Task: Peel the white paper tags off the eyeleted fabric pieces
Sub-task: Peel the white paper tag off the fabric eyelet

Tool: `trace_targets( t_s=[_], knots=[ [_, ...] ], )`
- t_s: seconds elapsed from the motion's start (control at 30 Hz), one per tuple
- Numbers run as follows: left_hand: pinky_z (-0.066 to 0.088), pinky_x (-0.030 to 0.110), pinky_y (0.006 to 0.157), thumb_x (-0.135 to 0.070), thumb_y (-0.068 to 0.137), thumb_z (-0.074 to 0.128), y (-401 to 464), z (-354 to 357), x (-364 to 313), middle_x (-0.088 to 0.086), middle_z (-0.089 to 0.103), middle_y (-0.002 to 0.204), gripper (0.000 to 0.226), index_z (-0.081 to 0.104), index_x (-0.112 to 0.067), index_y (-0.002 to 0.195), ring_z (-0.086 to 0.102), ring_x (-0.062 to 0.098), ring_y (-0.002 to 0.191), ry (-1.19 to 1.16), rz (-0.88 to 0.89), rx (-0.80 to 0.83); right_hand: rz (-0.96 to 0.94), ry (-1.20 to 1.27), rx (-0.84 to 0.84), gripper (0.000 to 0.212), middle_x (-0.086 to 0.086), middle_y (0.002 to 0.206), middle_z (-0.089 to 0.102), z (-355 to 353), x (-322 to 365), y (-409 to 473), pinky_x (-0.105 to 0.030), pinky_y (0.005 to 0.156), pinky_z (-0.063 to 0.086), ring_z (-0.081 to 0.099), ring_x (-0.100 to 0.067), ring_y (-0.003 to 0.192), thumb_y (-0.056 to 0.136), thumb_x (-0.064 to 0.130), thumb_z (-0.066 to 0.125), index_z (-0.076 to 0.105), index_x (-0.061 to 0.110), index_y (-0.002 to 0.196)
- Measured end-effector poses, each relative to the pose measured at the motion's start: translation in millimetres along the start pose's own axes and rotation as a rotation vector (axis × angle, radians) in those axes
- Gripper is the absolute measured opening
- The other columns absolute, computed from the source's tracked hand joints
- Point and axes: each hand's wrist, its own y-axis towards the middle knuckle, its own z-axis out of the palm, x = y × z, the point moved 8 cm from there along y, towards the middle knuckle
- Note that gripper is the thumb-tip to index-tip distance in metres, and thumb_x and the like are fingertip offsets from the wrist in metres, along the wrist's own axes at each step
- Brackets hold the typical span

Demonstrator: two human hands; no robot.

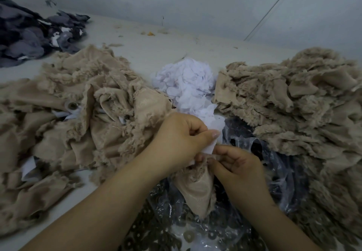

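From the head camera, both hands meet near the middle of the view over a pale bench (156, 47). The left hand (176, 139) has its grip closed on a white paper tag (210, 147), thumb and curled fingers pinching the paper where it meets the cloth. The right hand (237, 164) has its grip narrow, fingertips pinching the frayed top edge of a beige fabric piece (197, 190), which hangs down from both hands in a tapering fold toward the near side. The tag sits between the two hands, touching both.

Under the hands lies a clear plastic bag (260, 164), crinkled, with dark metal eyelet rings (189, 236) spread beneath and in it at the near edge.

To the left, a loose heap of beige fabric pieces (64, 113) covers the bench; a metal eyelet (72, 106) shows on one piece, with strips of white paper peeping out beside it. To the right, a second, fluffier pile of beige pieces (293, 106) runs from far to near. Between the two piles, just beyond the hands, sits a mound of loose white paper tags (186, 82). At the far left lies a heap of dark grey fabric (29, 35). A grey wall (195, 0) rises behind the bench.
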Motion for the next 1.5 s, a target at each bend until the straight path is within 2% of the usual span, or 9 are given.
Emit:
trace_targets(
  t_s=[0.17,0.37,0.5,0.8,1.0,1.17,1.3,1.4,1.5],
  knots=[
    [0.035,0.015,0.041,-0.019,0.088,0.073,2,5,25,0.002,0.049,0.041,0.035,0.065,0.01,0.07,0.041,0.008,0.036,-0.155,-0.134,-0.097,-0.015,0.012,0.0,0.034,0.003,0.089,0.079,0,1,0,-0.026,0.077,0.061,0.076,-0.015,0.085,0.088,-0.012,0.066,0.078,0.018,0.095],
    [0.045,0.016,0.046,-0.007,0.083,0.076,6,8,32,0.012,0.064,0.056,0.018,0.069,-0.003,0.067,0.054,0.01,0.046,-0.241,-0.199,-0.041,0.008,0.044,-0.007,0.031,0.0,0.088,0.079,-1,-4,2,-0.025,0.075,0.061,0.077,-0.016,0.084,0.087,-0.011,0.067,0.078,0.017,0.094],
    [0.054,0.025,0.059,0.001,0.078,0.078,6,8,32,0.02,0.07,0.071,0.008,0.07,-0.002,0.081,0.063,0.018,0.061,-0.23,-0.191,0.015,0.016,0.038,-0.015,0.028,-0.003,0.084,0.079,-1,-5,2,-0.027,0.071,0.061,0.076,-0.02,0.079,0.088,-0.01,0.067,0.079,0.016,0.089],
    [0.06,0.054,0.067,-0.007,0.077,0.081,10,14,18,0.03,0.069,0.082,0.028,0.066,0.013,0.09,0.068,0.044,0.076,-0.184,-0.086,-0.102,-0.005,0.017,-0.02,0.027,-0.001,0.085,0.079,-2,-6,2,-0.032,0.075,0.062,0.076,-0.02,0.082,0.089,-0.006,0.067,0.079,0.018,0.091],
    [0.061,0.031,0.065,-0.005,0.078,0.08,18,23,8,0.014,0.074,0.078,0.009,0.074,-0.004,0.085,0.071,0.021,0.07,-0.213,-0.058,-0.101,-0.02,0.024,-0.003,0.034,0.003,0.086,0.079,-1,-4,1,-0.026,0.07,0.061,0.076,-0.018,0.082,0.09,-0.008,0.065,0.078,0.024,0.094],
    [0.06,0.028,0.075,-0.001,0.083,0.074,19,22,13,0.014,0.071,0.096,0.023,0.07,-0.006,0.105,0.068,0.016,0.081,-0.258,-0.088,-0.038,0.047,0.074,-0.031,0.008,-0.016,0.081,0.075,-7,-17,4,-0.038,0.069,0.058,0.068,-0.045,0.083,0.089,0.001,0.069,0.076,0.004,0.088],
    [0.054,0.02,0.067,-0.004,0.076,0.081,12,7,19,0.005,0.072,0.082,0.021,0.073,-0.015,0.092,0.067,0.01,0.073,-0.115,-0.037,-0.06,0.053,0.12,-0.009,0.024,-0.007,0.088,0.079,-3,-11,3,-0.027,0.072,0.061,0.075,-0.027,0.085,0.089,-0.004,0.068,0.08,0.017,0.088],
    [0.055,0.024,0.059,-0.015,0.075,0.084,5,-2,28,0.004,0.071,0.073,0.012,0.074,-0.018,0.081,0.065,0.012,0.064,-0.029,-0.07,-0.096,0.081,0.087,-0.034,0.022,-0.009,0.088,0.078,-5,-13,3,-0.043,0.075,0.063,0.074,-0.032,0.089,0.089,-0.004,0.069,0.079,0.015,0.091],
    [0.056,0.027,0.06,-0.025,0.077,0.083,1,1,37,0.001,0.073,0.069,0.011,0.076,-0.017,0.077,0.065,0.01,0.061,0.055,-0.149,0.013,0.071,0.089,-0.033,0.025,-0.001,0.091,0.079,-5,-11,3,-0.029,0.076,0.062,0.076,-0.02,0.089,0.088,-0.004,0.069,0.078,0.017,0.098]
  ],
)
